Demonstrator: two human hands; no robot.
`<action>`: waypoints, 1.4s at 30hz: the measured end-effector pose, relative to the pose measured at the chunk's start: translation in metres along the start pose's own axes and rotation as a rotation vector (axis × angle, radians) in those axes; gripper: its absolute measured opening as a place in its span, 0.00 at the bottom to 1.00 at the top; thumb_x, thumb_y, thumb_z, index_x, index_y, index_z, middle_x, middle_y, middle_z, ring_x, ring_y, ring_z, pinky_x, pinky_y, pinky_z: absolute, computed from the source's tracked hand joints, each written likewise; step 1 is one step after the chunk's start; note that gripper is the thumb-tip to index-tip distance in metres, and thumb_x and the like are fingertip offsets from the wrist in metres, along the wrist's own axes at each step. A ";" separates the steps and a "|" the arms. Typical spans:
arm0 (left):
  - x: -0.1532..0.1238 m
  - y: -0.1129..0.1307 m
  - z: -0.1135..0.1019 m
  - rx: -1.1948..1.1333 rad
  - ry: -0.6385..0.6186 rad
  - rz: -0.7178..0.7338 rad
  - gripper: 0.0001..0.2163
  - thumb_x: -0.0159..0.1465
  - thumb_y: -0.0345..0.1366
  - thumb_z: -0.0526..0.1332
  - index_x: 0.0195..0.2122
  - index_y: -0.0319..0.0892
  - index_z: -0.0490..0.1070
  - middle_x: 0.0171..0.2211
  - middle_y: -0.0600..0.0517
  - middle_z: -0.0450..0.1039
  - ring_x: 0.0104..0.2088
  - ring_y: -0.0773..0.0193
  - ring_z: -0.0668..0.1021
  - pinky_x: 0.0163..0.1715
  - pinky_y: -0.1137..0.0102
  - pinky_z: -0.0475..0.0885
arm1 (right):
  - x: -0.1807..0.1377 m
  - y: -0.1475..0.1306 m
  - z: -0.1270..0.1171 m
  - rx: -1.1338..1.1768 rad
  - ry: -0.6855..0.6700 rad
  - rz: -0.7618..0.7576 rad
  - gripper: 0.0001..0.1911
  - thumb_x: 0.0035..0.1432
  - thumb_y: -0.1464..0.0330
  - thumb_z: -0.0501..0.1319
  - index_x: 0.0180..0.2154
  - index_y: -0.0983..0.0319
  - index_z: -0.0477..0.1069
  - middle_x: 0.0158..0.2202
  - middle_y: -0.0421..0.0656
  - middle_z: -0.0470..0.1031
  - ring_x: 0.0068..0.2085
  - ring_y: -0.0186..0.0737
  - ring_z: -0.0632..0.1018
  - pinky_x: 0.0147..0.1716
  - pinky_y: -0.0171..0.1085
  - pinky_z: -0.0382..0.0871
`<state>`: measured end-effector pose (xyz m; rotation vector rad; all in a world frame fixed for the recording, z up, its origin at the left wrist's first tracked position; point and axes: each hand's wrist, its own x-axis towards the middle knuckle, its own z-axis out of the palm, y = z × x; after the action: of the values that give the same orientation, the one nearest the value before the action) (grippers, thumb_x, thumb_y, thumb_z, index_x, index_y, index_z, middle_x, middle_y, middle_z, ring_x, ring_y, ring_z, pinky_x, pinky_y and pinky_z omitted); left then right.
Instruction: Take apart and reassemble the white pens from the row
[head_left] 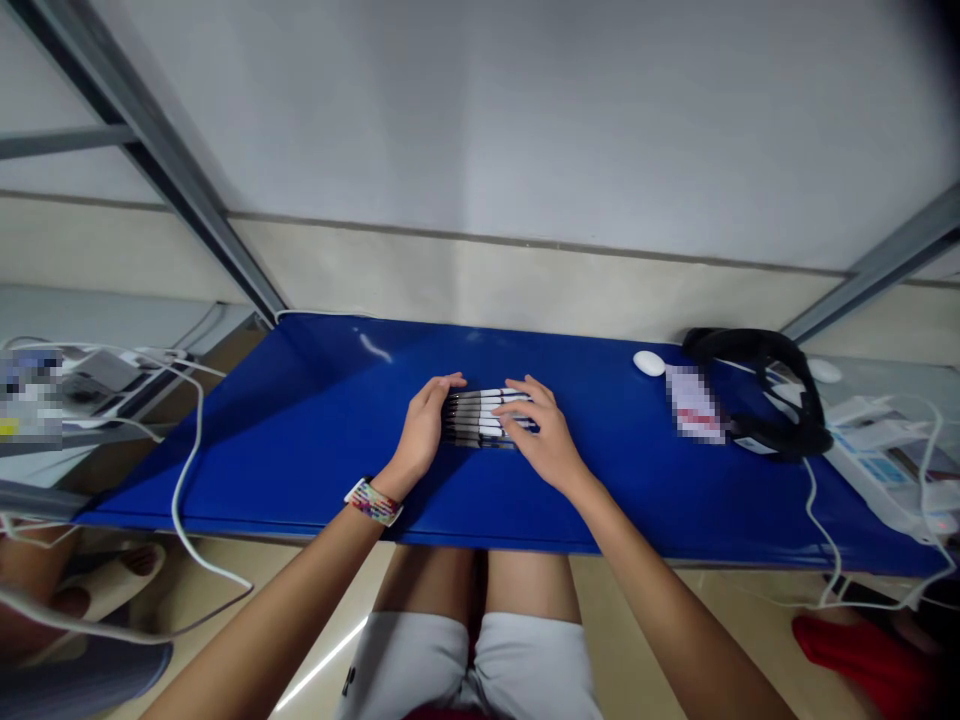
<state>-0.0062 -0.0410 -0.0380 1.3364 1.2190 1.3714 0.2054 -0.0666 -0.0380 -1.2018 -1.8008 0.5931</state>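
A row of several black-and-white pens [480, 410] lies side by side in the middle of the blue table mat [315, 430]. My left hand [424, 425] stands on its edge against the left ends of the pens, fingers straight and together. My right hand [544, 430] lies flat over the right part of the pens, fingers spread. Neither hand grips anything. A colourful band [373, 501] sits on my left wrist.
A white mouse-like object [649, 363], a blurred card [694, 403] and a black strap [772, 390] lie at the mat's right. White cables and boxes [885, 460] crowd the far right; more cables and a power strip [105, 375] are at left. Metal frame bars rise behind.
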 end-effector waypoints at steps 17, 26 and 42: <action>-0.013 -0.006 -0.018 -0.098 0.177 0.026 0.09 0.69 0.41 0.64 0.38 0.43 0.80 0.46 0.46 0.83 0.55 0.52 0.80 0.62 0.59 0.70 | -0.043 -0.014 -0.008 -0.254 -0.093 -0.252 0.08 0.66 0.71 0.68 0.44 0.54 0.84 0.71 0.47 0.70 0.76 0.62 0.60 0.71 0.67 0.63; -0.028 0.012 -0.025 -0.003 0.197 0.109 0.06 0.69 0.38 0.63 0.41 0.44 0.79 0.44 0.49 0.81 0.49 0.56 0.80 0.54 0.63 0.72 | -0.048 -0.013 -0.014 -0.310 -0.136 -0.259 0.10 0.63 0.72 0.69 0.46 0.54 0.81 0.67 0.49 0.73 0.74 0.62 0.62 0.69 0.67 0.66; -0.007 0.049 -0.020 0.266 -0.289 0.198 0.13 0.73 0.47 0.64 0.39 0.45 0.83 0.34 0.51 0.82 0.37 0.58 0.81 0.40 0.66 0.72 | 0.013 -0.010 -0.020 0.122 0.069 -0.093 0.05 0.67 0.65 0.67 0.42 0.56 0.82 0.41 0.45 0.84 0.42 0.46 0.82 0.43 0.44 0.77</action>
<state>-0.0231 -0.0580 0.0097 1.8142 1.1209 1.1237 0.2153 -0.0605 -0.0151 -1.0384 -1.7275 0.5917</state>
